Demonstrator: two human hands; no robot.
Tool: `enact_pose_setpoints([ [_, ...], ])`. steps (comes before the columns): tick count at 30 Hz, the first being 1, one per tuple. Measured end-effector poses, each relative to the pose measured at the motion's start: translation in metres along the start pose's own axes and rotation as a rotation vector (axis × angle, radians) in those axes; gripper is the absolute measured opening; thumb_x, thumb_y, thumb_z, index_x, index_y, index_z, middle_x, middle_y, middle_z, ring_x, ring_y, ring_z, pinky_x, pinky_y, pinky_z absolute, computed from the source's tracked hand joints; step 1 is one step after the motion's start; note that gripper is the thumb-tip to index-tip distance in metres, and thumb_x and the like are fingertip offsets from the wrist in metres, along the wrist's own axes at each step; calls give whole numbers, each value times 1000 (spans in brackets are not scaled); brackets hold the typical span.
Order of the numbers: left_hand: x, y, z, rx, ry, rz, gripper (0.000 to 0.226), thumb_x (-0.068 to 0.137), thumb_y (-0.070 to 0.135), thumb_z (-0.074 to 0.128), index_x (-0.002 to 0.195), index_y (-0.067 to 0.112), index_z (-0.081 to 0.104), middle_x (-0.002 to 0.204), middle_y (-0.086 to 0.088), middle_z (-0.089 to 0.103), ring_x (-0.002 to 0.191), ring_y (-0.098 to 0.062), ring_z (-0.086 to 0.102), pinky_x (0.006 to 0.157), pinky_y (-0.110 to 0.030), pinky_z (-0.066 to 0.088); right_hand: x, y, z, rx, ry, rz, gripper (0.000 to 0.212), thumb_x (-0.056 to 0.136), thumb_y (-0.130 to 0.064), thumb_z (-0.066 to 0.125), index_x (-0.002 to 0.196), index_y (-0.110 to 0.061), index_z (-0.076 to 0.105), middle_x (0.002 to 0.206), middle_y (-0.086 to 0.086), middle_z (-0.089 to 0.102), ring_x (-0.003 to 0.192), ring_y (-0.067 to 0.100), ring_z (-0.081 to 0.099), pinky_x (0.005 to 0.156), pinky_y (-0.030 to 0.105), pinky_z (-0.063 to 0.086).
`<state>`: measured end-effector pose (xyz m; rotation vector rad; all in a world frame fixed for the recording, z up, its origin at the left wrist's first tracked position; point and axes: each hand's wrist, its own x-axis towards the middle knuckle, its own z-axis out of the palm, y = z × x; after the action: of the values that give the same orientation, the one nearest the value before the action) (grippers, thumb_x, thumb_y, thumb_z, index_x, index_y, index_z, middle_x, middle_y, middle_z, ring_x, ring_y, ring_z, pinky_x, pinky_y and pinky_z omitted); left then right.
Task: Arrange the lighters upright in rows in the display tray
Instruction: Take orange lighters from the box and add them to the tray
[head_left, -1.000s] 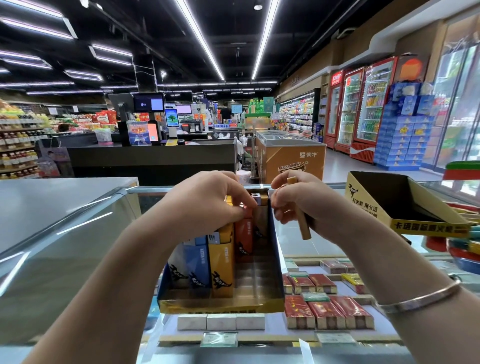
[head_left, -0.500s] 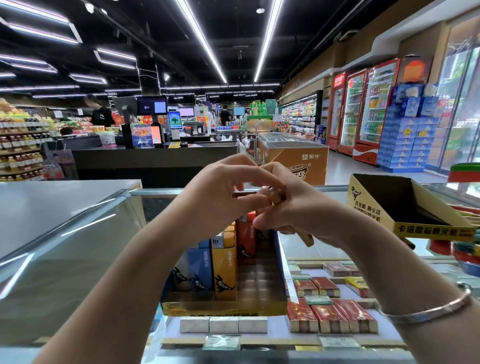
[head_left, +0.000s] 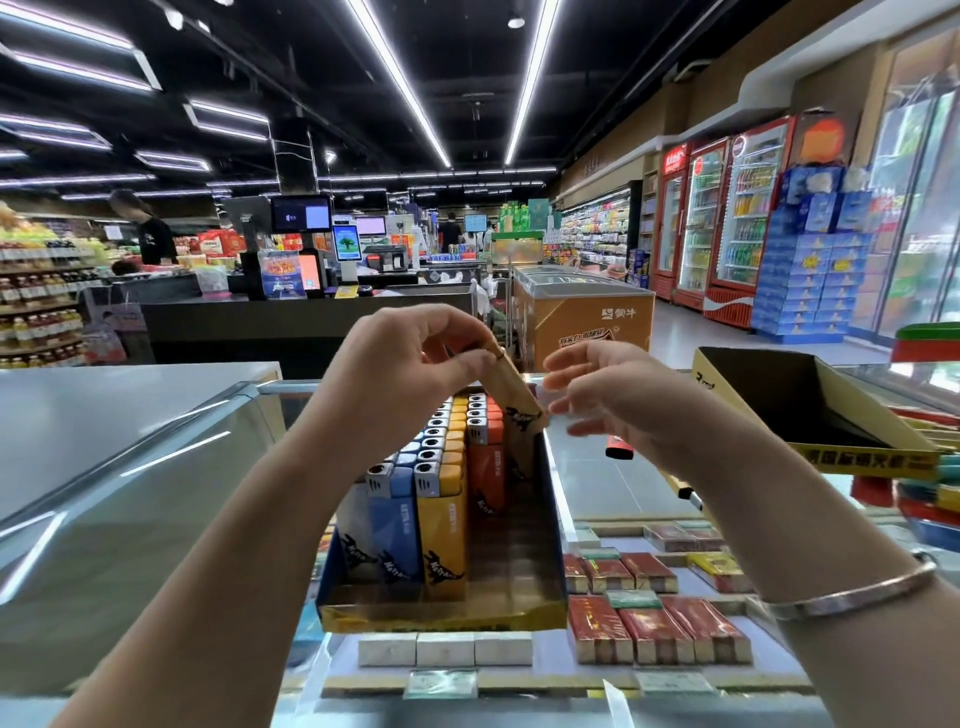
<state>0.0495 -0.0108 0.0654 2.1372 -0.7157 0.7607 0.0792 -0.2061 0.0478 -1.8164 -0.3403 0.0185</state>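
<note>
Lighters (head_left: 436, 483) stand upright in blue, yellow and orange rows inside the display tray (head_left: 441, 616) on the glass counter (head_left: 602, 483). Left hand (head_left: 410, 364) pinches a tan lighter (head_left: 517, 397), tilted above the tray's far end; right hand (head_left: 618, 395) hovers beside it, fingers spread, holding nothing.

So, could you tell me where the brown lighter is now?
The left hand pinches the brown lighter, tilted, above the display tray's far right corner, beside the orange lighters.

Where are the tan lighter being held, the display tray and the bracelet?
tan lighter (head_left: 517, 397), head view, middle of its body.
display tray (head_left: 441, 616), head view, gold front wall.
bracelet (head_left: 852, 597), head view, band across the right wrist.
</note>
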Motion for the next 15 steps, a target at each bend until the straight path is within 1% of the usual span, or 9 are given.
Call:
enact_pose_setpoints([
  [2,0,2,2,0,-21,-2,13,79,20,69,88,29,67,76,17,68,70,1,63,68,-13,51,1,3,5,-56,-39,44,30,81,11,46,97,-13,57,101,10,59,97,23,58,77,33,49],
  [5,0,5,1,15,-38,12,17,77,21,70,86,35,66,77,19,67,72,3,63,69,-11,50,3,3,11,-87,-100,84,32,84,6,48,111,-10,56,96,8,64,91,18,61,79,34,48],
  [7,0,7,-1,36,-61,13,19,76,23,70,83,39,65,76,21,67,74,4,63,69,-9,49,3,4,12,-119,-98,89,37,85,6,48,118,-9,52,98,9,63,91,18,61,79,33,48],
  [10,3,11,-4,100,-86,24,19,76,22,71,82,39,65,74,21,67,73,5,62,68,-7,47,2,2,13,-141,-93,91,40,84,9,46,120,-9,50,102,10,60,95,20,59,79,32,49],
  [12,6,16,-6,167,-113,31,18,77,22,71,82,38,65,73,19,67,70,2,62,69,-14,51,2,1,13,-166,-90,84,41,84,10,45,121,-8,49,105,12,59,97,21,58,80,33,49],
  [15,10,22,-10,234,-194,15,13,76,24,71,82,35,67,73,14,69,70,-5,65,70,-31,56,3,0,13,-196,-95,81,38,85,9,45,119,-8,49,108,14,58,101,23,57,85,36,48],
])
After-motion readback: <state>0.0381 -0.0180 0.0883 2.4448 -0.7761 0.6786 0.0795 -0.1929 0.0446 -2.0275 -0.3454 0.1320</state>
